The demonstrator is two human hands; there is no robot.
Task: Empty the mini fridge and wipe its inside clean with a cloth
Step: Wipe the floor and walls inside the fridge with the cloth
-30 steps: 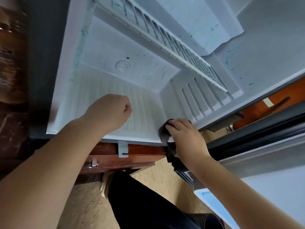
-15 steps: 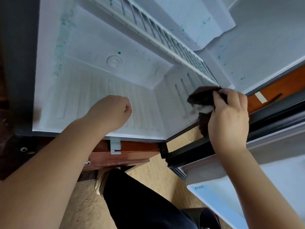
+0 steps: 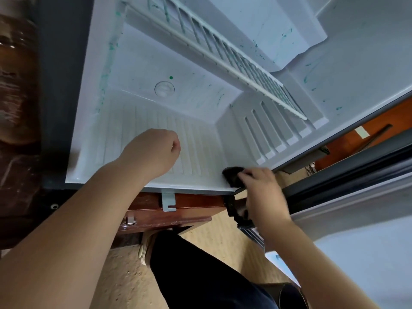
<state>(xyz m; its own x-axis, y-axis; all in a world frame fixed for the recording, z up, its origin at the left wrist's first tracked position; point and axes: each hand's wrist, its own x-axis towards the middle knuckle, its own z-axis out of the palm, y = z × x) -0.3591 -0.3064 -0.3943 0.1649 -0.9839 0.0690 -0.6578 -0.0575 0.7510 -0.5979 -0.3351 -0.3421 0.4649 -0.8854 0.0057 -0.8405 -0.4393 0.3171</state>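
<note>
The mini fridge (image 3: 200,101) stands open with a white, bare interior marked by green smears on its walls and back. A white wire shelf (image 3: 234,59) crosses the upper part. My right hand (image 3: 263,192) grips a dark cloth (image 3: 231,173) and presses it onto the ribbed floor at the front right corner, by the right wall. My left hand (image 3: 153,152) rests as a curled fist on the ribbed floor (image 3: 196,148) near the front edge, holding nothing.
The fridge door (image 3: 356,197) hangs open at the right with its dark seal. The fridge sits on a reddish wooden cabinet (image 3: 191,206) with a metal bracket. Below are my dark trouser leg (image 3: 200,275), a shoe and a speckled tan floor.
My right hand has brought the cloth down from the ribs of the right wall back to the floor's front right corner. The left fist has stayed where it was.
</note>
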